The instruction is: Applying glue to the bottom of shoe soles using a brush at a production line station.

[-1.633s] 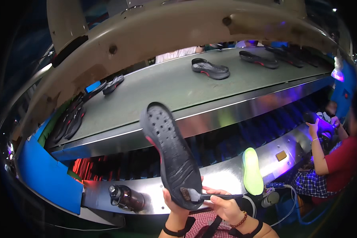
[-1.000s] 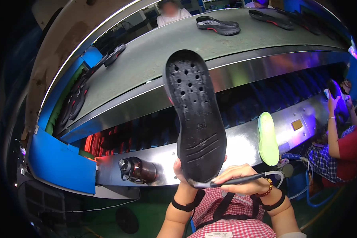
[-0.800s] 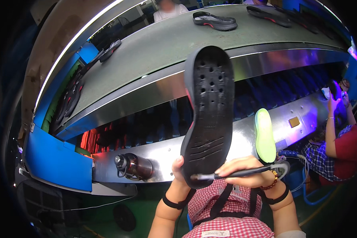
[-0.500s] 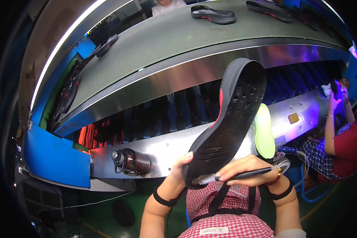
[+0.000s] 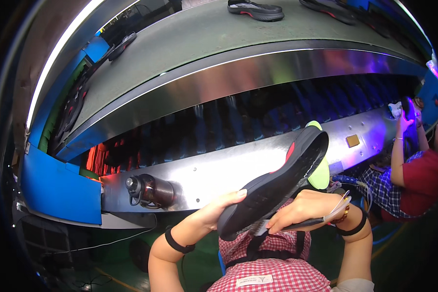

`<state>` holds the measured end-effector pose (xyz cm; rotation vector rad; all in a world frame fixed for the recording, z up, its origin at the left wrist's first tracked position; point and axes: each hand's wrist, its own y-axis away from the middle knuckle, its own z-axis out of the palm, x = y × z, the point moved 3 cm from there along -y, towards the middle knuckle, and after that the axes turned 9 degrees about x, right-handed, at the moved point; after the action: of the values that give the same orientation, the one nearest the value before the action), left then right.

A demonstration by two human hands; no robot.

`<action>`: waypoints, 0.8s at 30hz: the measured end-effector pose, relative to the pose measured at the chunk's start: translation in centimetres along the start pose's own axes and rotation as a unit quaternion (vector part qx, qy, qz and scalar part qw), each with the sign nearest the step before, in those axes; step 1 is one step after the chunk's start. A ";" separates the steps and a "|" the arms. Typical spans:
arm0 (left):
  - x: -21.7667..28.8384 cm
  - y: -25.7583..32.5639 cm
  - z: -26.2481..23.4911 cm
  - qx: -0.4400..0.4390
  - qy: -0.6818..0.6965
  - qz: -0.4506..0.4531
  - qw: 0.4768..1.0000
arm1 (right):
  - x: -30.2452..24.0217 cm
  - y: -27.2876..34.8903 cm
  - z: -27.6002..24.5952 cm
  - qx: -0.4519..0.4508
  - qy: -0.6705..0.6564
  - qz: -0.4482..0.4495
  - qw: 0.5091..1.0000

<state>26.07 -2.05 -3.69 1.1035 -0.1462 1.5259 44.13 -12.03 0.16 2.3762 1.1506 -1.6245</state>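
My left hand (image 5: 221, 208) grips a black shoe sole (image 5: 272, 187) by its near end, thumb on the outer sidewall. The sole slants up to the right, tilted so that its side with a red patch faces up. My right hand (image 5: 301, 210) is closed round a dark-handled brush (image 5: 306, 224) with a clear tube at its back end. The light bristles reach the inner rim at the sole's near end; the exact contact is hard to make out. Behind the sole, a lime-green foot-shaped piece (image 5: 319, 176) is partly hidden.
A dark bottle (image 5: 155, 191) lies on the metal ledge (image 5: 214, 173), left. A yellowish block (image 5: 353, 141) sits further right. Beyond the ledge runs a green conveyor belt (image 5: 190, 63) carrying black soles (image 5: 258, 11). At far right, a person in a red sleeve (image 5: 418, 180) works under purple light.
The sole has come lower and tipped onto its side, so its inside shows less and its sidewall more. My left hand moved left; the brush remains at the near end.
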 end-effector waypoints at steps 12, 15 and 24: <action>-0.9 1.1 -0.7 0.045 0.043 -0.060 0.996 | 0.4 2.1 -0.5 0.027 0.043 0.057 0.997; -1.0 1.3 -1.2 0.037 0.018 -0.077 0.996 | 0.6 2.4 -0.3 -0.005 0.091 0.101 0.991; -0.4 2.4 -1.1 0.072 0.016 -0.075 0.994 | 0.3 3.2 -1.2 -0.012 0.146 0.096 0.985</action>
<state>23.39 -2.35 -3.40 1.1766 0.0682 1.4352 46.99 -13.71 -0.70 2.6772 0.9314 -1.2299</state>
